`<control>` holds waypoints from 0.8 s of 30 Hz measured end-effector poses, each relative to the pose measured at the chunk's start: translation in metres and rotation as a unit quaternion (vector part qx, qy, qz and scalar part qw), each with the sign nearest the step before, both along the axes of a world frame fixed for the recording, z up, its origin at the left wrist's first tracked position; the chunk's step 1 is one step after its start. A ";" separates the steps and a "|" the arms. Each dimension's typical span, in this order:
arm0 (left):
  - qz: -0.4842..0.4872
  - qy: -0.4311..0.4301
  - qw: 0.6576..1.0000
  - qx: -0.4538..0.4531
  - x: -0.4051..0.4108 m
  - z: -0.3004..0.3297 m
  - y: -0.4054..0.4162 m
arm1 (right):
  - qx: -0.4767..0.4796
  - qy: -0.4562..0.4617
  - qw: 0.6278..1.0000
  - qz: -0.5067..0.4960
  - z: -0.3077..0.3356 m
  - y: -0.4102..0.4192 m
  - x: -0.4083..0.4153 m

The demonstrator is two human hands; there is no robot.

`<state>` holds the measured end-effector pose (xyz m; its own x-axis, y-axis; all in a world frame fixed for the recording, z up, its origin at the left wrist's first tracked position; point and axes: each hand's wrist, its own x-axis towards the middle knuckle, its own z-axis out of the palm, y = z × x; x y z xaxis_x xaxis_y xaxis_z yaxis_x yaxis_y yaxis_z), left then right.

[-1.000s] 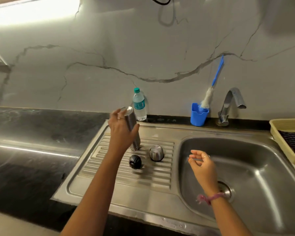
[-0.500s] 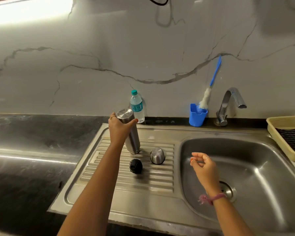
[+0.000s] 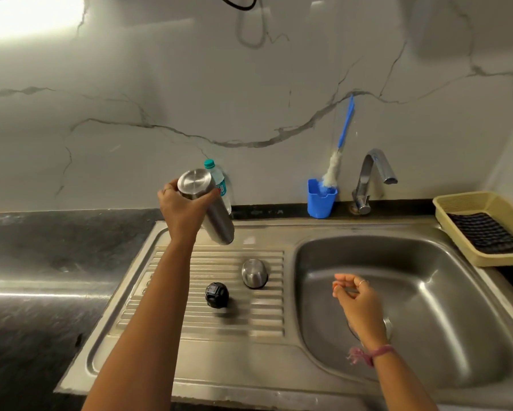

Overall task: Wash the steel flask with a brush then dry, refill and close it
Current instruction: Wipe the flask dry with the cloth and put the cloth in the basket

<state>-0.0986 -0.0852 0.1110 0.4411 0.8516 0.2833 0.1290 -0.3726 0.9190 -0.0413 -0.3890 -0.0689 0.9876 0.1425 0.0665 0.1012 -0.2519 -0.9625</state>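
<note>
Head view: left hand wraps the smooth steel flask, held upturned and tilted above the ribbed drainboard, long axis slanting down-right from the grip. Right hand, loosely curled and holding nothing, hovers over the basin, nearer the bristly blue brush beyond.

Yellow tray with dark cloth

The left hand covers the steel flask's near side; its mouth faces away, unseen; the yellow tray runs past the right edge
</note>
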 end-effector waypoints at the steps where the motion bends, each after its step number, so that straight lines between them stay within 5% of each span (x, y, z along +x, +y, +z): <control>1: -0.010 -0.013 1.000 0.004 0.003 0.007 -0.006 | -0.001 0.003 1.000 -0.006 0.000 -0.004 0.002; 9: -0.117 -0.064 0.985 -0.107 0.030 0.012 -0.070 | 0.009 0.025 0.999 -0.048 0.015 -0.056 0.029; 17: -0.130 -0.088 0.902 -0.403 0.057 -0.056 -0.160 | -0.022 -0.005 0.995 -0.094 0.037 -0.140 0.074; 24: -0.115 -0.069 0.858 -0.496 0.069 -0.095 -0.223 | -0.050 -0.017 0.988 -0.142 0.051 -0.205 0.131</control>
